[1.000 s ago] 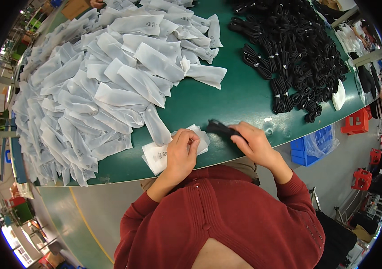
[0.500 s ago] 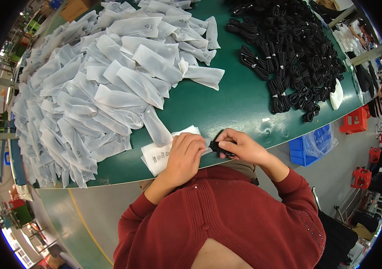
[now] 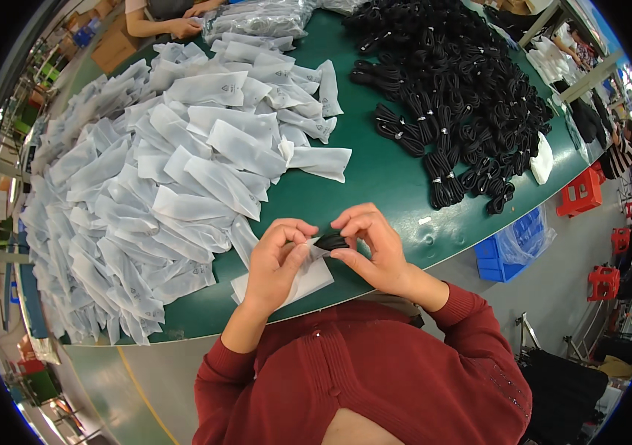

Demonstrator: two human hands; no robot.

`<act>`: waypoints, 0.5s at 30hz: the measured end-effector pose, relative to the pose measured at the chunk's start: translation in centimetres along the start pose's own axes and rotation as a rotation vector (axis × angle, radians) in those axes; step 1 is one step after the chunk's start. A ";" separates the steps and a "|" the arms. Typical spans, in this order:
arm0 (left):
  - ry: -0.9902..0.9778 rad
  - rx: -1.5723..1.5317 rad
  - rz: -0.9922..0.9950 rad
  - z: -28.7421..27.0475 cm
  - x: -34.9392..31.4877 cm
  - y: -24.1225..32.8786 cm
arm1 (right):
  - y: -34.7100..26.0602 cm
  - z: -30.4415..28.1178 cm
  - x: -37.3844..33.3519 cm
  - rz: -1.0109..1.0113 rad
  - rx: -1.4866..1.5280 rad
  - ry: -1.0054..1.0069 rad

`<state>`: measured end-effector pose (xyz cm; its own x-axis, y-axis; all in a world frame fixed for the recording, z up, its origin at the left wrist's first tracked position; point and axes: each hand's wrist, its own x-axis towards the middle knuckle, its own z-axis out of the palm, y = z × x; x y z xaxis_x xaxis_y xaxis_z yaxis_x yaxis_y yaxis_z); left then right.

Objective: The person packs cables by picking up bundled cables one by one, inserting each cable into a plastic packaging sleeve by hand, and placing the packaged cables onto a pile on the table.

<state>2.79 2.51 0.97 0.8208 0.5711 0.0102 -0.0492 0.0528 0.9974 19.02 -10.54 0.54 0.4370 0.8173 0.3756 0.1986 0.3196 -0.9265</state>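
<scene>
A coiled black cable bundle (image 3: pixel 332 242) lies between my two hands, its left end inside the mouth of a translucent white plastic bag (image 3: pixel 311 256). My left hand (image 3: pixel 277 261) pinches the bag near its opening, fingers bent toward the thumb. On the cable's right end are the curled fingers and thumb of my right hand (image 3: pixel 375 248). Beneath my hands a small stack of flat white bags (image 3: pixel 310 284) rests at the table's near edge. Part of the bag is covered by my left fingers.
A big heap of filled translucent bags (image 3: pixel 145 178) spreads over the left of the green table (image 3: pixel 375 194). Many black cable bundles (image 3: pixel 449 96) are piled at the far right. Below the right edge stands a blue bin (image 3: pixel 505 256). Another person's hand (image 3: pixel 184 28) is at the far left.
The cable's left end has gone into the bag's mouth. My left hand has lifted off the stack to the bag's opening. The view has shifted, bringing another person's arms into sight.
</scene>
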 end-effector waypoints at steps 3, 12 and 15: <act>-0.083 -0.178 0.042 -0.1 1.1 0.4 | -0.8 -0.4 1.4 -0.142 -0.258 -0.228; 0.053 -0.259 0.136 -3.1 4.2 4.7 | 1.3 -4.7 5.8 -0.245 -0.644 0.110; 0.099 -0.051 0.247 -3.6 5.2 5.6 | 5.0 -8.6 7.7 -0.132 -1.163 0.323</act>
<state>4.76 8.71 6.34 0.7211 0.6488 0.2433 -0.2714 -0.0586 0.9607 30.91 -6.76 -0.95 0.5195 0.6007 0.6077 0.8544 -0.3651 -0.3696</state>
